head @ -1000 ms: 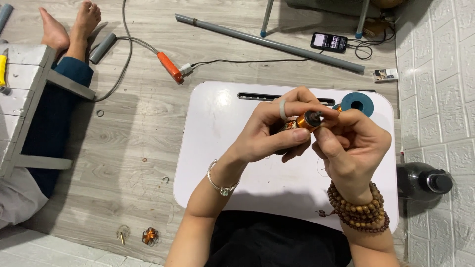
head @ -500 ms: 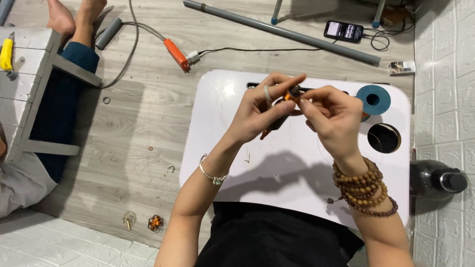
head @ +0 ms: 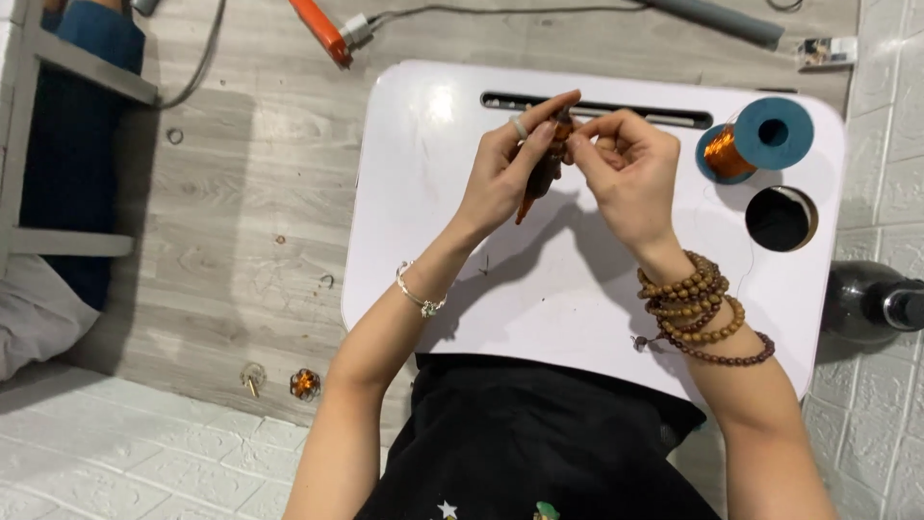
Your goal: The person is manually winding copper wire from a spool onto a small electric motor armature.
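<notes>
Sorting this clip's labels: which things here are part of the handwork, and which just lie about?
In use: left hand and right hand on a small orange-brown piece; copper wire spool; white lap tray.
Lying about: orange-handled tool, grey pipe, dark bottle.

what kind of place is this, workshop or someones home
Likely a home floor used as a makeshift craft or repair spot: a white lap desk on wood-look flooring, a spool of copper wire, an orange-handled tool.

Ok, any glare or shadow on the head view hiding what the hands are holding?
Head view: a glare patch sits on the white lap table, away from the hands; left hand and right hand cast soft shadows toward the person; the small orange part is sharp but mostly finger-covered.
</notes>
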